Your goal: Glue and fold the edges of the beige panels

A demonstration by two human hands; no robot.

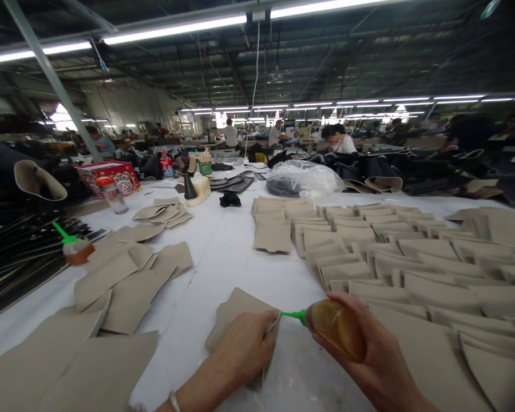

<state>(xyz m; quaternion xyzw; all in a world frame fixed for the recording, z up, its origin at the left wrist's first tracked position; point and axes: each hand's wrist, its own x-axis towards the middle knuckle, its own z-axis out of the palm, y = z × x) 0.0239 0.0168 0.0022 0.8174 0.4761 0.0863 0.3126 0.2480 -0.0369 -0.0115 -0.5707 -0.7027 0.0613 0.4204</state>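
Note:
A glue bottle (pixel 337 329) with amber liquid and a green nozzle lies sideways in my right hand (pixel 380 352), whose fingers wrap round it. The nozzle points left, and its tip is at the edge of a beige leather piece (pixel 228 312). My left hand (pixel 246 346) presses on that piece and grips its right edge between thumb and fingers, close to the nozzle tip. Part of the piece is hidden under this hand. Overlapping beige pieces (pixel 352 234) spread in rows on the right, and loose beige panels (pixel 124 297) lie on the left.
The white table (pixel 206 257) also holds a second glue bottle (pixel 77 252), a clear jar with a red lid (pixel 114 197), a yellowish container (pixel 199 191) and a plastic bag (pixel 309 177). Dark strips (pixel 17 263) are heaped at the left. Other people work farther back.

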